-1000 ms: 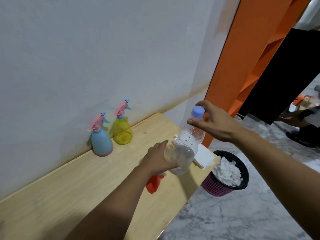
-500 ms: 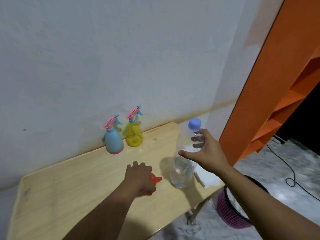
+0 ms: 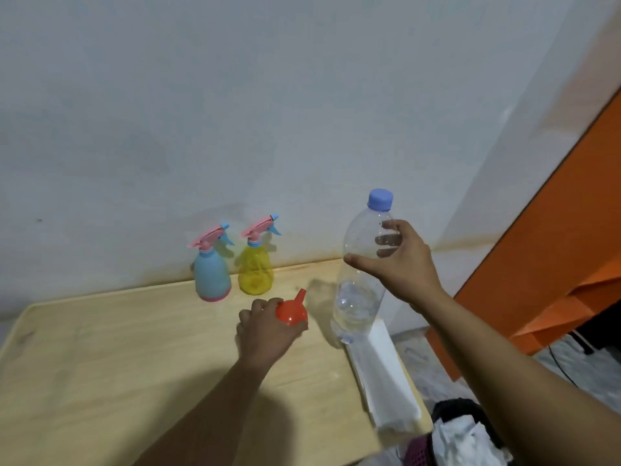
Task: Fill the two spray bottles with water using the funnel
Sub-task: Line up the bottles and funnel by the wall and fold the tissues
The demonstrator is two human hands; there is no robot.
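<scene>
Two spray bottles stand upright side by side against the wall at the back of the wooden table (image 3: 100, 364): a pale blue spray bottle (image 3: 212, 277) and a yellow spray bottle (image 3: 255, 274), both with pink trigger heads screwed on. My left hand (image 3: 258, 338) grips a red funnel (image 3: 292, 312) just above the table, spout pointing up and to the right. My right hand (image 3: 403, 264) wraps round the upper part of a clear water bottle (image 3: 358, 297) with a blue cap. The bottle stands upright near the table's right edge, with some water in its lower part.
A white stack of paper (image 3: 383, 375) lies along the table's right edge. Below the corner is a dark waste bin (image 3: 457, 435) holding crumpled white paper. An orange shelf unit (image 3: 554, 247) rises at the right. A plain wall backs the table.
My left hand has let go of the water bottle and picked up the red funnel. My right hand slid from the cap down to the bottle's shoulder. The view swung left.
</scene>
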